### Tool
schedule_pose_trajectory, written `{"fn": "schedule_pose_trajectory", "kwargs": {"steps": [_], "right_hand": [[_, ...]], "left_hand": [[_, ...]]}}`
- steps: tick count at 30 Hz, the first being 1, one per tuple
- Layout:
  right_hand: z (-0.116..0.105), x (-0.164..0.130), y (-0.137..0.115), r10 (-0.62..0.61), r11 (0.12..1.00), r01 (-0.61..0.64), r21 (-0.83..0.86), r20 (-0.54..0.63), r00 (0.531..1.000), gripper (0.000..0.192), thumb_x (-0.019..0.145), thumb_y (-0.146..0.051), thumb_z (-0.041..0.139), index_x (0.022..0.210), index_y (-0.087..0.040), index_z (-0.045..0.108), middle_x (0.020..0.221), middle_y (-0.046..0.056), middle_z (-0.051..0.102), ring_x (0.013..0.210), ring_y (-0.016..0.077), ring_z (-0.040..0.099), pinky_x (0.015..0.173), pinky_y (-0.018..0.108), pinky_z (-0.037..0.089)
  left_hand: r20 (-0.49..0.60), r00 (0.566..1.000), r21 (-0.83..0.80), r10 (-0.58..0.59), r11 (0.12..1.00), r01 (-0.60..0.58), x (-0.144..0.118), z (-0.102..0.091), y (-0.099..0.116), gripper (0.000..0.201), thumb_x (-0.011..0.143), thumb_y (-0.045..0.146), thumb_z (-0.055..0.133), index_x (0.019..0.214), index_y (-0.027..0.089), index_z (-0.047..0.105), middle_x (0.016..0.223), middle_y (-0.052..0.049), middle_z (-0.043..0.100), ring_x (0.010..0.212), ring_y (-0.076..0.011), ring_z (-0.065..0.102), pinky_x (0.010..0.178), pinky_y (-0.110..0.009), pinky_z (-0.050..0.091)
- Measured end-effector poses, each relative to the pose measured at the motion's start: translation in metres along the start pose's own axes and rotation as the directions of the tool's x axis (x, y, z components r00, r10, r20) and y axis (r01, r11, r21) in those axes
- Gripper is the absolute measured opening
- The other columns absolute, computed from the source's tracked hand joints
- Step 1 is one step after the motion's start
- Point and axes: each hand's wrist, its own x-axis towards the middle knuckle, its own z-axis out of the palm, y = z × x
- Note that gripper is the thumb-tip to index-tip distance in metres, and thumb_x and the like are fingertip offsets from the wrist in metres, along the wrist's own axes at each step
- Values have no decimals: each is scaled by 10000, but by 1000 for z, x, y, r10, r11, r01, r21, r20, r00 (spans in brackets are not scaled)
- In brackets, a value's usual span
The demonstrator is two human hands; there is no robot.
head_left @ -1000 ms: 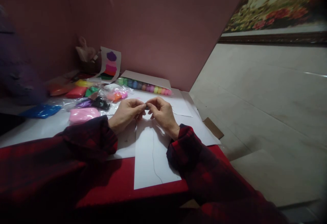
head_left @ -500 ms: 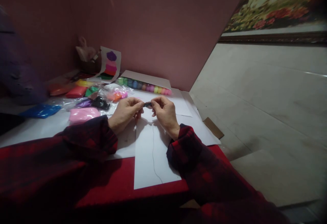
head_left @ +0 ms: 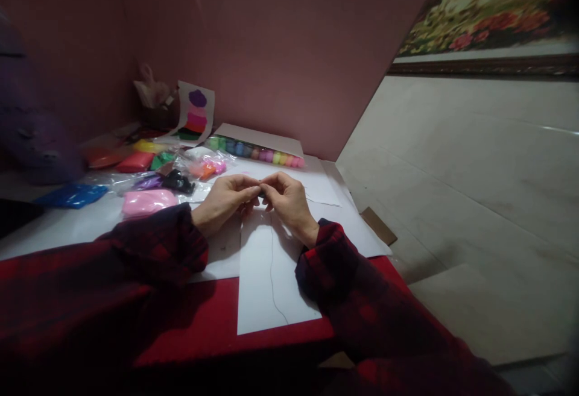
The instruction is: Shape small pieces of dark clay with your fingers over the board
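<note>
Over the sheet of white paper [head_left: 256,287], my left hand [head_left: 226,202] and my right hand [head_left: 289,203] meet with thumbs and fingertips together. Both are closed on a small piece of dark modelling clay [head_left: 262,193], which the fingers now mostly cover. A thin wavy pencil line runs down the sheet beneath them. Left of my left hand lie a bag of pink clay [head_left: 149,203] and a piece of black clay [head_left: 178,182] in clear plastic.
Bags of red clay [head_left: 136,162] and blue clay [head_left: 72,196] lie at the left. Behind my hands is a long pack of coloured clay [head_left: 257,152]. A picture in coloured layers [head_left: 197,113] leans near the wall. The red tabletop [head_left: 194,323] ends close to my body.
My two hands have come closer together, fingertips now meeting. The dark clay, stretched between them before, is now mostly hidden in the fingers.
</note>
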Motion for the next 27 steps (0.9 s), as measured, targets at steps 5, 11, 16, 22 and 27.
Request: {"fn": "schedule_pose_trajectory", "kwargs": {"steps": [5,11,16,22,27], "right_hand": [[0,1,-2,57,996,-55,69,-17,998,199,791,-322,730,751,-187,590,629,-29,621,523,103,589,436,221,476],[0,1,-3,87,992,-83,99,-30,996,340,744,-447,799,744,-187,579,600,-36,617,502,104,594,413,217,460],[0,1,-4,105,990,-102,94,-25,994,323,762,-420,793,738,-188,571,583,-40,609,479,99,577,404,219,452],[0,1,-2,84,994,-84,72,12,996,161,836,-262,680,748,-184,570,603,-49,604,462,85,563,407,206,451],[0,1,-2,52,998,-53,27,26,998,136,881,-265,632,783,-184,585,634,-44,621,507,82,580,459,200,455]], "left_hand": [[-3,1000,17,-12,1000,12,0,-1,-1,265,671,352,831,753,125,722,609,-28,649,433,-103,534,388,-215,407],[0,1000,37,-11,999,11,-1,-2,-1,267,684,360,828,775,127,735,633,-39,668,450,-105,545,405,-216,407],[1,1000,32,0,999,0,0,-2,0,313,668,378,848,802,127,717,616,-26,665,438,-103,544,415,-221,414],[5,1000,66,7,998,-7,0,0,3,313,655,373,844,698,127,654,544,-5,627,400,-88,520,398,-200,377],[-33,999,59,15,998,-13,-1,4,5,287,670,340,821,695,132,624,565,-5,639,401,-84,522,392,-197,388]]}}
